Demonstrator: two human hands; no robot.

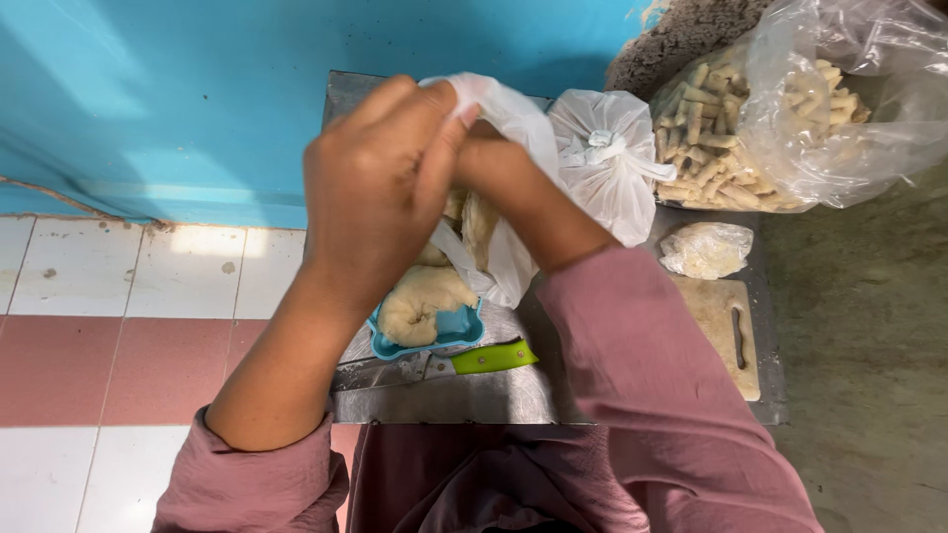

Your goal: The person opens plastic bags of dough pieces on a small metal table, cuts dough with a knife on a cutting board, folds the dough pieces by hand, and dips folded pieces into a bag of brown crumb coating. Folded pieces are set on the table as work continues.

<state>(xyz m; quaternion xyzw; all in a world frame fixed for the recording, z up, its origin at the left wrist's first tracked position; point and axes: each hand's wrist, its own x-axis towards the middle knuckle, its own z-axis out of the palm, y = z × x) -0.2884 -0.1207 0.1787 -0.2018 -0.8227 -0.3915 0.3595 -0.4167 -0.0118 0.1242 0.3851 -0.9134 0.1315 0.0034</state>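
Both hands are gripping a thin white plastic bag (513, 188) above the metal table (464, 395). The left hand (380, 188) is pinching its top edge; the right hand (513, 192) is mostly hidden, fingers closed on the bag. Dough (420, 301) is lying in a blue tray (456, 331) beside a green-handled knife (484, 358).

Both hands, left (370, 188) and right (494, 163), pinch the top of a thin white plastic bag (509, 123) above a blue tray (456, 331) of dough on the worktop (444, 395). A green-handled knife (491, 357) lies just beside the tray, toward the near edge.
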